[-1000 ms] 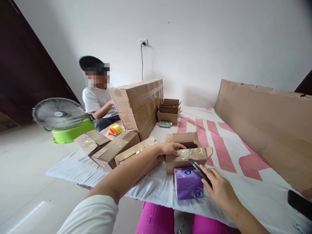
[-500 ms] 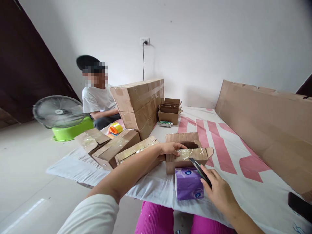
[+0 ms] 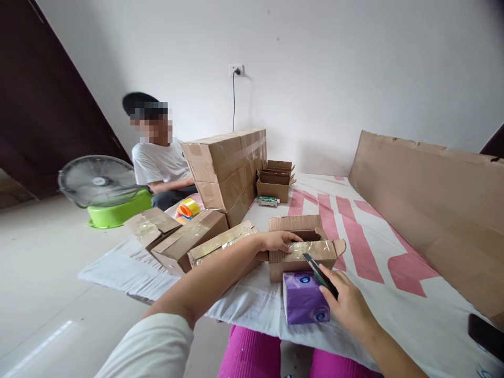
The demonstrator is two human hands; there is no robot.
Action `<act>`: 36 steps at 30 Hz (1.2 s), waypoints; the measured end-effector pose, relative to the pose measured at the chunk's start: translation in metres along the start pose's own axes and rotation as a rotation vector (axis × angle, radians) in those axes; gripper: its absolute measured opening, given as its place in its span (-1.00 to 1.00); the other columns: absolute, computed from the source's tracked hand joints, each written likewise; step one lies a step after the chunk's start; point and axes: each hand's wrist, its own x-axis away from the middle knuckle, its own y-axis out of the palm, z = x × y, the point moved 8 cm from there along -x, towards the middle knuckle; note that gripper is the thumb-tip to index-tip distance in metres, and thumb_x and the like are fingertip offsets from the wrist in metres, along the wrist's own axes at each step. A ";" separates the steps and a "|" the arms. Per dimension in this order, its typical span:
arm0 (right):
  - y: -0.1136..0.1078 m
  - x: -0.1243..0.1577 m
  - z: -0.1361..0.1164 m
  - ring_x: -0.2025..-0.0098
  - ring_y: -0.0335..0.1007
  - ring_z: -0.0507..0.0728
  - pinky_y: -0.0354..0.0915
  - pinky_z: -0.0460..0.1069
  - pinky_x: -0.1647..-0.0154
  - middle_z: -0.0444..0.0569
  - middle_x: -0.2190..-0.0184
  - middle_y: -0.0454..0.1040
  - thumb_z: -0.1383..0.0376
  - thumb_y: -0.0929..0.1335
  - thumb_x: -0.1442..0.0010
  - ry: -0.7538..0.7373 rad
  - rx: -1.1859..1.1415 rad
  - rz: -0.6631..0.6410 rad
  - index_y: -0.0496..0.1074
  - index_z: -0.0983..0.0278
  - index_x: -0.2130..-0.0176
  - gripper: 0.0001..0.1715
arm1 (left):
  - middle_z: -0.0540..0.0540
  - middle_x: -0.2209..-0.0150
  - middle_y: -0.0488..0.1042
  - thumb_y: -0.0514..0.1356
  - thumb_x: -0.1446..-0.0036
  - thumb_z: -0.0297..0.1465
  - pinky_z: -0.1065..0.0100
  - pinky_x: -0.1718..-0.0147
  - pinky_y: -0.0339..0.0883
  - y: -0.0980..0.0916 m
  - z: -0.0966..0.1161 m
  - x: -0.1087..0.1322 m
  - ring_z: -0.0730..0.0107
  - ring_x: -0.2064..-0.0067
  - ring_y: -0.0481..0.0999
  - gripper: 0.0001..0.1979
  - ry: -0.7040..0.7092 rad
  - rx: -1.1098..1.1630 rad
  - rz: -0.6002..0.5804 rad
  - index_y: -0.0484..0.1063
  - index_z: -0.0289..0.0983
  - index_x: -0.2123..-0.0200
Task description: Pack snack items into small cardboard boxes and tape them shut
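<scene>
A small cardboard box (image 3: 283, 272) stands with its top flaps raised in front of me, strips of clear tape on the near flap. My left hand (image 3: 280, 241) reaches over from the left and grips that near flap, its fingertips at the opening. In my right hand (image 3: 346, 299) is a utility knife (image 3: 319, 274), pointing up and left, with its tip close to the taped flap. Below the knife, against the front of the box, lies a purple tissue pack (image 3: 301, 304).
Several taped boxes (image 3: 189, 239) lie to the left, before a tall box stack (image 3: 232, 168). Open boxes (image 3: 273, 189) and a small green-and-white carton (image 3: 268, 201) sit behind. A cardboard sheet (image 3: 425, 210) and phone (image 3: 486, 336) are right. A person (image 3: 159, 163) sits by a fan (image 3: 96, 181).
The knife in my right hand has shifted slightly left and up along the taped flap. My left hand keeps its place on the box. The whole view has shifted a little.
</scene>
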 end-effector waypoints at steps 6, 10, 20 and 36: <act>0.009 -0.010 -0.005 -0.01 0.46 0.19 0.40 0.12 -0.05 0.02 0.02 0.50 0.25 0.30 -0.22 0.095 -0.138 -0.100 0.35 0.18 -0.14 -0.51 | -0.04 0.08 0.48 0.33 0.05 -0.43 0.34 0.05 0.26 0.005 0.004 -0.001 0.32 0.05 0.42 -0.40 0.019 -0.076 0.009 0.35 -0.21 -0.11; 0.010 -0.011 -0.016 0.00 0.46 0.18 0.40 0.11 -0.05 0.02 0.04 0.50 0.25 0.29 -0.22 0.076 -0.157 -0.127 0.34 0.19 -0.15 -0.50 | -0.03 -0.04 0.43 0.28 0.03 -0.50 0.34 -0.01 0.20 0.007 0.017 0.004 0.28 -0.04 0.37 -0.38 0.052 -0.209 0.035 0.31 -0.16 -0.16; 0.000 0.000 -0.014 -0.04 0.42 0.16 0.38 0.09 -0.07 -0.01 -0.01 0.46 0.25 0.28 -0.23 0.019 -0.149 -0.177 0.29 0.12 -0.18 -0.48 | -0.03 0.05 0.48 0.19 -0.06 -0.49 0.36 0.00 0.23 0.011 0.030 0.010 0.27 0.01 0.43 -0.64 0.025 -0.623 0.123 0.43 -0.24 0.03; -0.025 0.013 0.005 0.20 0.52 0.17 0.46 0.03 0.30 0.01 0.10 0.47 0.24 0.23 -0.27 -0.009 0.217 0.016 0.28 0.13 -0.19 -0.50 | -0.10 -0.04 0.44 0.21 -0.01 -0.52 0.30 -0.02 0.26 0.019 0.038 0.008 0.25 -0.02 0.44 -0.35 0.049 -0.632 0.094 0.19 -0.21 -0.20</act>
